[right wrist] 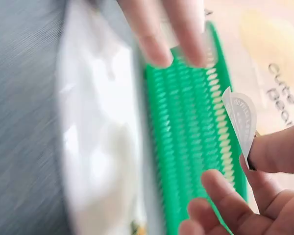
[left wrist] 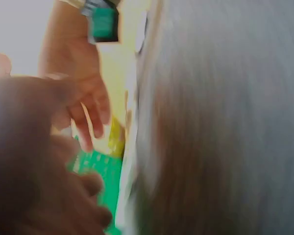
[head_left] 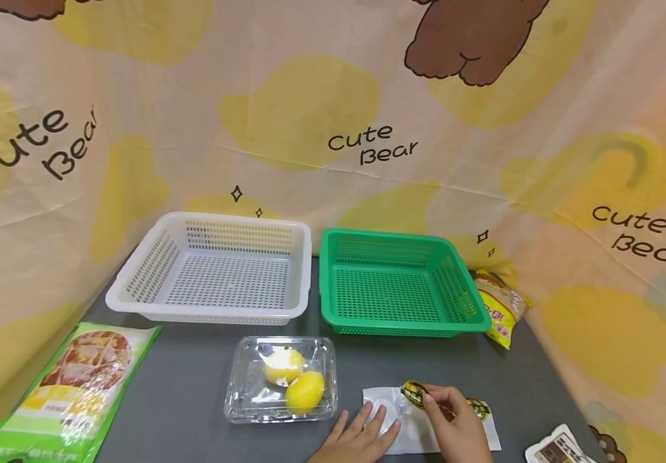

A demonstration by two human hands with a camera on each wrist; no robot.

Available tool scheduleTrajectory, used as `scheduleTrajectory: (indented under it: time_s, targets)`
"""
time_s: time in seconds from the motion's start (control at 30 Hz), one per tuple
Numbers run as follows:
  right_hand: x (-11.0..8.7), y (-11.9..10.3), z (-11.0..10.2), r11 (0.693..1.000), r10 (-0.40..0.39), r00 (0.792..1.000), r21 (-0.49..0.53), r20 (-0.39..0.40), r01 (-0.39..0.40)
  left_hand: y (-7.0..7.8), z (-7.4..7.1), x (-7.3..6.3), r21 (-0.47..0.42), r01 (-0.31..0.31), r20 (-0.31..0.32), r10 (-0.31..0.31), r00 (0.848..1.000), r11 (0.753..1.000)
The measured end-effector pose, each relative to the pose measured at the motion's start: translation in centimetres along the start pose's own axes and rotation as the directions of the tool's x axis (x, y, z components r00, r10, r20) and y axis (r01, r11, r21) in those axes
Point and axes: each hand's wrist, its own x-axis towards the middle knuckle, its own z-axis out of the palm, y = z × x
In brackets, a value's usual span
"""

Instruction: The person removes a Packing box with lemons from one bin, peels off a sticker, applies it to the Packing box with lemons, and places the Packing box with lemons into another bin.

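Observation:
My right hand (head_left: 457, 421) pinches a round black-and-gold sticker (head_left: 412, 391) between thumb and forefinger, above a white backing sheet (head_left: 408, 438). The right wrist view shows the sticker's pale underside (right wrist: 244, 117), curled along one side. More black-and-gold stickers (head_left: 477, 408) remain on the sheet's right part, partly behind that hand. With fingers spread, my left hand (head_left: 358, 440) lies at the sheet's left edge. A clear plastic box (head_left: 246, 417) with two lemons (head_left: 305, 391) inside stands just left of the sheet. Motion blurs the left hand (left wrist: 34, 156) in the left wrist view.
Behind are a white basket (head_left: 211, 314) and a green basket (head_left: 408, 328), side by side. A green-and-white food bag (head_left: 72, 399) lies at far left. A yellow snack bag (head_left: 500, 308) leans by the green basket. A white-and-brown packet (head_left: 558, 447) is at front right.

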Motion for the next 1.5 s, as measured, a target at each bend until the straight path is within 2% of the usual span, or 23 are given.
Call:
scheduleTrajectory:
  time_s: [0.03,0.07,0.1,0.13,0.17,0.2,0.23,0.27,0.3,0.33,0.37,0.4,0.43,0.5,0.57,0.63,0.73,0.87,1.03,1.2,1.33,1.4,1.5]
  targets:
    - [0.0,-0.6,0.2,1.000,0.005,1.000,0.006,-0.004,-0.005,0.1,-1.1,-0.1,-0.129,0.017,0.005,-0.017,1.000,0.991]
    - [0.1,-1.2,0.3,1.000,0.013,1.000,0.020,0.000,-0.013,0.1,-2.1,-0.2,-0.237,0.010,-0.045,-0.022,0.999,0.971]
    - [0.1,-1.8,0.6,0.999,0.021,1.000,0.037,0.005,-0.021,0.2,-3.1,-0.5,-0.308,-0.016,-0.131,-0.026,0.991,0.951]
    - [0.0,-2.5,0.9,0.998,0.018,1.000,0.058,0.008,-0.018,0.3,-3.9,-0.7,-0.343,-0.047,-0.237,-0.038,0.971,0.938]
    - [0.0,-3.1,1.3,0.997,0.014,1.000,0.078,0.013,-0.015,0.3,-4.6,-1.1,-0.366,-0.095,-0.366,-0.049,0.929,0.926]
    - [-0.1,-3.8,1.7,0.995,0.001,1.000,0.097,0.023,-0.004,0.3,-5.2,-1.5,-0.368,-0.138,-0.485,-0.064,0.872,0.919]
    - [-0.2,-4.4,2.2,0.993,-0.015,0.999,0.115,0.036,0.011,0.1,-5.7,-1.7,-0.355,-0.167,-0.585,-0.079,0.807,0.920]
    - [-0.3,-5.0,2.7,0.990,-0.033,0.998,0.136,0.050,0.026,-0.1,-6.1,-2.0,-0.325,-0.172,-0.668,-0.097,0.738,0.930]
    - [-0.4,-5.6,3.2,0.988,-0.052,0.997,0.148,0.064,0.042,-0.5,-6.6,-2.2,-0.307,-0.149,-0.714,-0.124,0.689,0.940]
    - [-0.6,-6.2,3.8,0.985,-0.078,0.994,0.159,0.080,0.065,-0.8,-7.0,-2.4,-0.308,-0.114,-0.737,-0.161,0.657,0.944]
    - [-0.8,-6.7,4.3,0.982,-0.097,0.990,0.170,0.098,0.080,-1.1,-7.3,-2.6,-0.315,-0.070,-0.746,-0.202,0.634,0.946]
    - [-1.0,-7.1,4.9,0.979,-0.118,0.986,0.179,0.114,0.096,-1.5,-7.6,-2.7,-0.343,-0.023,-0.734,-0.253,0.631,0.939]
    - [-1.2,-7.5,5.4,0.976,-0.138,0.982,0.184,0.126,0.114,-1.8,-7.8,-3.0,-0.383,0.029,-0.706,-0.313,0.635,0.923]
    - [-1.5,-8.1,6.5,0.966,-0.192,0.971,0.200,0.143,0.162,-2.3,-8.2,-3.4,-0.457,0.110,-0.632,-0.409,0.658,0.883]
    - [-1.6,-8.6,7.5,0.956,-0.234,0.960,0.217,0.155,0.198,-2.8,-8.6,-3.8,-0.514,0.154,-0.569,-0.469,0.676,0.844]
    - [-1.7,-8.9,8.3,0.947,-0.264,0.950,0.234,0.168,0.222,-3.4,-8.9,-4.2,-0.529,0.164,-0.551,-0.484,0.680,0.833]
    - [-1.6,-9.5,9.2,0.942,-0.278,0.942,0.246,0.187,0.229,-4.2,-9.2,-4.6,-0.508,0.158,-0.588,-0.475,0.654,0.847]
    - [-1.3,-10.2,10.0,0.937,-0.296,0.936,0.250,0.192,0.245,-5.1,-9.3,-4.8,-0.484,0.146,-0.648,-0.465,0.603,0.863]
    - [-0.9,-10.6,10.6,0.930,-0.326,0.926,0.241,0.192,0.277,-5.6,-9.4,-4.9,-0.470,0.155,-0.676,-0.467,0.570,0.869]
    - [-0.7,-10.6,11.3,0.913,-0.370,0.910,0.254,0.185,0.320,-5.8,-9.4,-5.0,-0.397,0.175,-0.731,-0.426,0.534,0.901]
    - [-0.6,-10.6,11.7,0.906,-0.414,0.898,0.166,0.151,0.389,-6.0,-9.2,-5.0,-0.280,0.212,-0.784,-0.350,0.512,0.936]
    - [-0.5,-10.7,12.0,0.896,-0.443,0.888,0.101,0.124,0.433,-6.2,-9.0,-4.9,-0.208,0.240,-0.803,-0.305,0.512,0.948]
    - [-0.5,-10.8,12.3,0.874,-0.484,0.869,0.012,0.098,0.485,-6.7,-8.6,-4.9,-0.099,0.281,-0.819,-0.239,0.522,0.955]
